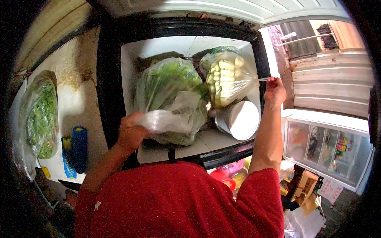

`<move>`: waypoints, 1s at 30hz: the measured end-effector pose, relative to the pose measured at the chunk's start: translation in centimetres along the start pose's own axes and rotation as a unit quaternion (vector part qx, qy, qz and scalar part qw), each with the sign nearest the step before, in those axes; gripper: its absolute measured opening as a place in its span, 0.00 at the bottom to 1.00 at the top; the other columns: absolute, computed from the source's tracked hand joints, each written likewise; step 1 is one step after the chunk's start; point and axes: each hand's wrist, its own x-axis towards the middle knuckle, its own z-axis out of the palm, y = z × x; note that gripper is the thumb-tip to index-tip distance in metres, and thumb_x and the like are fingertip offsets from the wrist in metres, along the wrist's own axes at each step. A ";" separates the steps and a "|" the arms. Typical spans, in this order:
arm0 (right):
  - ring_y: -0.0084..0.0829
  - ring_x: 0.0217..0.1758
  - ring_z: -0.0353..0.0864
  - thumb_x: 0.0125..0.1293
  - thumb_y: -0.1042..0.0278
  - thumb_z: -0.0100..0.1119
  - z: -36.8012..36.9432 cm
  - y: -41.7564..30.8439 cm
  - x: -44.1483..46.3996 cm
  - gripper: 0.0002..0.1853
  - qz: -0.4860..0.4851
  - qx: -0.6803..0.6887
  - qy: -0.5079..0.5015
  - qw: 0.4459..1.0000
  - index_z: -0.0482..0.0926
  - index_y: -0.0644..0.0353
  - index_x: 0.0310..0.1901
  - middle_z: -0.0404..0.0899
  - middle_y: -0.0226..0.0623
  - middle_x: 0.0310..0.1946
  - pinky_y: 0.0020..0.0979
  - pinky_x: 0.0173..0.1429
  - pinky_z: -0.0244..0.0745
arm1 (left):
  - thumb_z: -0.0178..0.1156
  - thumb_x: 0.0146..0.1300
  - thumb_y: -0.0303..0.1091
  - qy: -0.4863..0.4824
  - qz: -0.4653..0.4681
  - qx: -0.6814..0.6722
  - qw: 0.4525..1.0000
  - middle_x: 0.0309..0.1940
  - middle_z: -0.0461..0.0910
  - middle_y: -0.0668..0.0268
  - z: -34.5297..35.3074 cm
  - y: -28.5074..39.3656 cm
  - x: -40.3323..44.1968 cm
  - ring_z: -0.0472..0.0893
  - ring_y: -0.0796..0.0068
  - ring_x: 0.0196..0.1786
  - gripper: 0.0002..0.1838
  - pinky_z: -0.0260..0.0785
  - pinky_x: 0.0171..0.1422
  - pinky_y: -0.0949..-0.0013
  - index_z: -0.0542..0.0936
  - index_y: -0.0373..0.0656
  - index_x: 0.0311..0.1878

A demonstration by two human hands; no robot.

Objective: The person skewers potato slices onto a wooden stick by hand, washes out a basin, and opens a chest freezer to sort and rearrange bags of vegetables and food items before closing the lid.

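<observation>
My left hand (132, 133) is closed round the gathered top of a clear plastic bag of leafy greens (170, 85). The bulky bag sits in the left part of a white-lined chest (131, 51) with a black rim. At the chest's right side my right hand (274, 92) pinches the twisted end of a clear bag of pale yellow pieces (226, 79). What those pieces are, I cannot tell. Below that bag, a white lidded tub (243, 120) lies tilted in the chest. Behind the yellow pieces a greenish bag (222, 50) is partly hidden.
On the left surface (79, 95) lie another bag of greens (41, 117) and a blue mesh-wrapped bundle (79, 148). The chest's raised white lid (246, 10) is at the back. A glass-fronted fridge (325, 148), cardboard and plastic bags (303, 222) stand at right.
</observation>
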 end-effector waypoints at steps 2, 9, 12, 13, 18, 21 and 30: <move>0.35 0.30 0.74 0.66 0.73 0.48 -0.3 0.5 -0.2 0.08 0.021 -0.010 0.000 1.000 0.73 0.70 0.33 0.75 0.43 0.28 0.31 0.38 0.72 | 0.63 0.50 0.24 0.008 0.021 0.064 0.998 0.31 0.80 0.64 1.6 -1.9 2.3 0.80 0.72 0.38 0.10 0.72 0.46 0.67 0.80 0.36 0.37; 0.34 0.27 0.74 0.66 0.70 0.48 -0.8 2.1 -4.9 0.08 0.111 -0.062 -0.020 0.992 0.73 0.66 0.36 0.74 0.39 0.27 0.32 0.33 0.71 | 0.63 0.50 0.29 -0.086 0.046 0.259 0.961 0.37 0.75 0.56 3.2 -2.8 4.8 0.77 0.57 0.45 0.14 0.70 0.51 0.62 0.79 0.38 0.42; 0.33 0.26 0.75 0.65 0.72 0.50 -0.4 2.4 -7.7 0.05 0.144 -0.106 -0.030 0.983 0.73 0.64 0.36 0.74 0.38 0.28 0.31 0.32 0.72 | 0.63 0.49 0.30 -0.116 0.102 0.322 0.934 0.52 0.70 0.53 2.1 -3.2 3.4 0.74 0.54 0.54 0.24 0.67 0.58 0.61 0.74 0.40 0.53; 0.32 0.26 0.75 0.63 0.73 0.54 -0.9 2.9 -8.2 0.06 0.156 -0.118 -0.036 0.980 0.74 0.65 0.39 0.75 0.38 0.30 0.31 0.32 0.73 | 0.63 0.49 0.30 -0.096 0.131 0.358 0.919 0.58 0.65 0.53 1.8 -3.2 2.6 0.71 0.53 0.58 0.29 0.65 0.61 0.60 0.69 0.42 0.58; 0.32 0.37 0.80 0.59 0.74 0.59 -3.1 4.1 -11.9 0.24 0.061 -0.334 -0.066 0.938 0.68 0.65 0.59 0.76 0.42 0.46 0.30 0.39 0.78 | 0.62 0.53 0.32 -0.061 0.125 0.462 0.876 0.70 0.52 0.53 -0.2 -2.5 -3.2 0.64 0.54 0.67 0.35 0.64 0.66 0.60 0.62 0.47 0.66; 0.36 0.48 0.76 0.62 0.79 0.53 -1.8 3.4 -16.8 0.31 -0.182 -0.560 -0.179 0.788 0.57 0.65 0.67 0.61 0.47 0.62 0.33 0.47 0.77 | 0.61 0.54 0.30 -0.004 0.100 0.423 0.901 0.68 0.56 0.52 -1.3 -3.3 -7.4 0.67 0.55 0.65 0.33 0.68 0.62 0.60 0.64 0.47 0.65; 0.50 0.55 0.73 0.60 0.63 0.59 -0.3 15.7 -28.4 0.26 0.036 -0.647 -0.671 0.360 0.67 0.62 0.58 0.72 0.53 0.54 0.45 0.55 0.69 | 0.63 0.48 0.23 0.479 0.215 0.415 0.743 0.54 0.73 0.55 -11.6 5.2 -19.5 0.71 0.57 0.60 0.26 0.61 0.66 0.61 0.73 0.40 0.54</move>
